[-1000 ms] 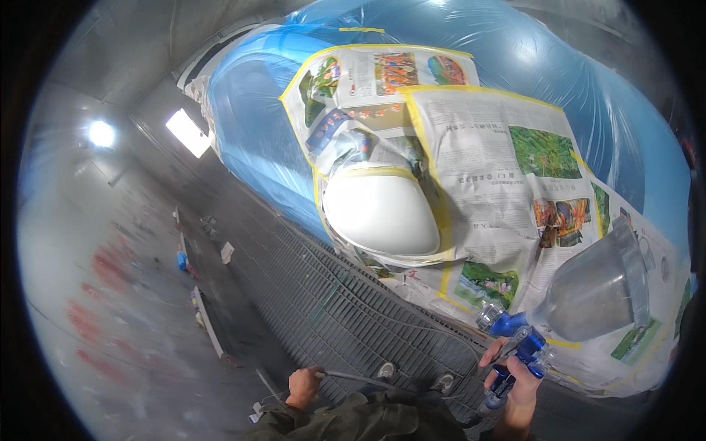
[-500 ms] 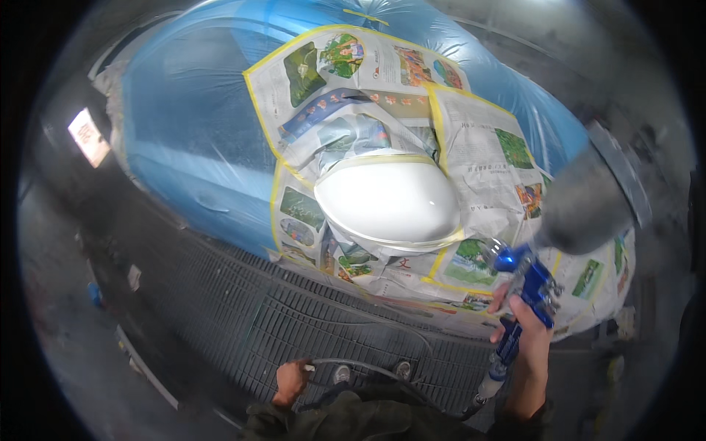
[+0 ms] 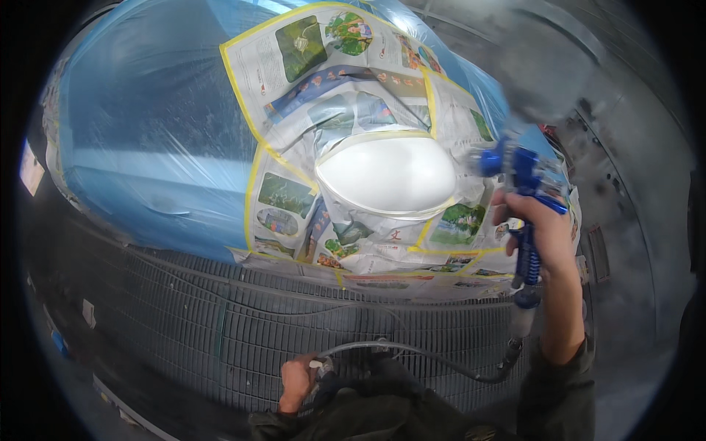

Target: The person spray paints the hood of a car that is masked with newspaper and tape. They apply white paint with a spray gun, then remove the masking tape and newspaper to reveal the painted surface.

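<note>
My right hand point(image 3: 543, 224) is wrapped round the handle of a blue spray gun point(image 3: 523, 173), its fingers at the trigger. A grey cup point(image 3: 548, 70), blurred by motion, sits on top of the gun. The nozzle points left at a glossy white car mirror cover point(image 3: 386, 175), close to its right end but apart from it. Printed newspaper point(image 3: 294, 110) edged with yellow tape surrounds the cover. Low in the picture, my left hand point(image 3: 296, 380) is closed on a grey air hose point(image 3: 426, 356), which runs across to the foot of the gun.
Blue plastic film point(image 3: 154, 125) covers the car body behind and left of the newspaper. Beneath me lies a dark slatted floor grating point(image 3: 272, 323). A grey wall point(image 3: 640, 169) with a ledge of small things rises at the right.
My right hand and the spray gun have moved up, from below the cover's right end to level with it. The view has shifted. My left hand keeps its hold on the hose.
</note>
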A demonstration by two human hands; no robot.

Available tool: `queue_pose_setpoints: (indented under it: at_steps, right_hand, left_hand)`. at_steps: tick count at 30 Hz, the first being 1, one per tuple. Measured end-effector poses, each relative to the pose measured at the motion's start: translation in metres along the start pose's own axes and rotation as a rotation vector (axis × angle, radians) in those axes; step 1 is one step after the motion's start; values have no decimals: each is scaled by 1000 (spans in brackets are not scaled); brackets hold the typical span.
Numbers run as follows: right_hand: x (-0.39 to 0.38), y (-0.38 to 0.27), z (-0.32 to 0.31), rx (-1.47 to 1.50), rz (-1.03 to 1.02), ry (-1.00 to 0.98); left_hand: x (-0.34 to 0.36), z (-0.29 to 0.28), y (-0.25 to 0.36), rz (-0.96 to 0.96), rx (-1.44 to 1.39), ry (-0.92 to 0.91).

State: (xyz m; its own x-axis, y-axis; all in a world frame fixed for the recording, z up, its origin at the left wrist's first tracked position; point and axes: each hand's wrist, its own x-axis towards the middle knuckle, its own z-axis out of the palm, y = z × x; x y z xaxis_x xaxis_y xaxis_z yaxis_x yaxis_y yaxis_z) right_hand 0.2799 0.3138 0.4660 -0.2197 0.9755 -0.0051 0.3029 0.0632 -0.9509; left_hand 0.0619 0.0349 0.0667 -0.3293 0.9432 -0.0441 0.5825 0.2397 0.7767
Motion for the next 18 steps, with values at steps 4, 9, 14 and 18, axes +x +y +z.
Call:
queue_pose_setpoints:
  at_steps: [4, 9, 14, 18]
  right_hand:
    - [-3, -20, 60, 76, 42, -397]
    - [6, -17, 50, -11, 49, -206]
    - [-22, 27, -7, 41, -17, 298]
    - [-62, 79, -11, 76, -14, 409]
  left_hand:
    - [3, -12, -26, -9, 75, 52]
    - [-3, -18, -34, 4, 52, 29]
    - [-22, -5, -51, -1, -11, -12]
    - [-29, -17, -54, -94, 63, -16]
